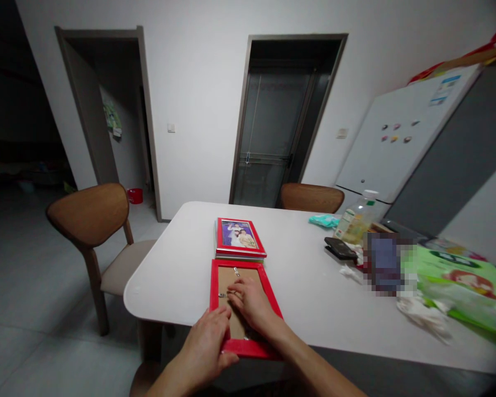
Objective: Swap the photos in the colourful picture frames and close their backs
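A red picture frame (248,348) lies face down near the table's front edge, its brown backing board (227,273) showing. My left hand (209,339) is closed around the frame's lower left side, thumb at the near edge. Over the backing, my right hand (250,303) has its fingers bent and together, beside a metal clip (222,295) on the left side; what they pinch, if anything, is hidden. Another metal clip (236,271) is at the far end. Just beyond, a second red picture frame (261,252) with a photo lies face up on a stack.
On the white table (301,309), a black item (339,248), a bottle (357,218), a teal packet (324,220), crumpled tissue (424,317) and a green package (458,278) lie to the right. Wooden chairs stand left (91,215) and behind (312,197).
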Demonstrator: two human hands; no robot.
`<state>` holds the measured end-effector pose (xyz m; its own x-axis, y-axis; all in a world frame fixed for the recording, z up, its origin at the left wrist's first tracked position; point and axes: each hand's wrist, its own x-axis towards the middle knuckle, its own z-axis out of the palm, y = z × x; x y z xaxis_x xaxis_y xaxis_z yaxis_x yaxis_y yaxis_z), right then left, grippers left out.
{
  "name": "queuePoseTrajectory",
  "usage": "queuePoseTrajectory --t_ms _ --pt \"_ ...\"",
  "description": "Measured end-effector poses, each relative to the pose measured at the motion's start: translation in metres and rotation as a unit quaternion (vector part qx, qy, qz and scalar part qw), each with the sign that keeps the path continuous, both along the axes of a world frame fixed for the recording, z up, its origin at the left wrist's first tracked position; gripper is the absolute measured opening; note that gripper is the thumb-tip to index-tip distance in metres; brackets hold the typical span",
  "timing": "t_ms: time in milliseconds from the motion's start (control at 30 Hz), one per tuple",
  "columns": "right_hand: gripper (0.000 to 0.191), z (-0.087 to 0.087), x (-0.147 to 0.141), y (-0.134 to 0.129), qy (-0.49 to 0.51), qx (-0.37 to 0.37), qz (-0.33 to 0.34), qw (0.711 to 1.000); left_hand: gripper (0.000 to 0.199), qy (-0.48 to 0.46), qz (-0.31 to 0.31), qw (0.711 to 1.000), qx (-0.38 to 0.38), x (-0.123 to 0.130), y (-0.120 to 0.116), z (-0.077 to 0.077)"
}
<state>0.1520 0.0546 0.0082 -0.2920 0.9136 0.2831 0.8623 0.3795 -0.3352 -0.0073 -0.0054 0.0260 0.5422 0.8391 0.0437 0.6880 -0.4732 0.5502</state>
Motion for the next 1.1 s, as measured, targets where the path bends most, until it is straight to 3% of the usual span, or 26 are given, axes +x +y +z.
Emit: queuePoseTrajectory --t_ms 67,200,300,500,733,900,1000,1100 --pt "0.022 -0.001 -0.015 0.005 0.0 -0.015 0.022 1.0 0.036 -0.006 -0.001 1.0 0.01 0.0 0.001 -0.002" --pt "0.019 -0.003 -0.026 0.013 -0.004 -0.008 -0.017 1.0 0.035 -0.018 -0.002 1.0 0.016 0.0 0.002 -0.005" --pt "0.02 -0.005 -0.02 0.018 0.002 0.0 -0.03 1.0 0.032 -0.013 0.001 1.0 0.006 -0.001 0.002 -0.005" --pt "0.028 -0.01 0.0 0.038 -0.025 0.002 -0.146 0.989 0.046 -0.01 -0.006 1.0 -0.009 -0.002 0.003 -0.004" --pt "0.028 -0.013 0.002 0.048 -0.017 -0.021 -0.167 0.986 0.038 0.0 -0.019 1.0 0.003 -0.001 0.009 -0.009" --pt "0.033 -0.003 0.01 0.032 0.011 -0.022 -0.123 0.992 0.036 -0.008 -0.009 1.0 0.006 -0.002 0.009 -0.009" --pt "0.035 0.006 0.025 0.005 0.068 -0.047 -0.003 0.997 0.035 -0.017 -0.015 1.0 0.006 -0.003 0.009 -0.01" --pt "0.029 0.012 0.038 -0.022 0.089 -0.125 0.091 0.984 0.032 -0.021 -0.017 1.0 0.004 -0.003 0.009 -0.012"
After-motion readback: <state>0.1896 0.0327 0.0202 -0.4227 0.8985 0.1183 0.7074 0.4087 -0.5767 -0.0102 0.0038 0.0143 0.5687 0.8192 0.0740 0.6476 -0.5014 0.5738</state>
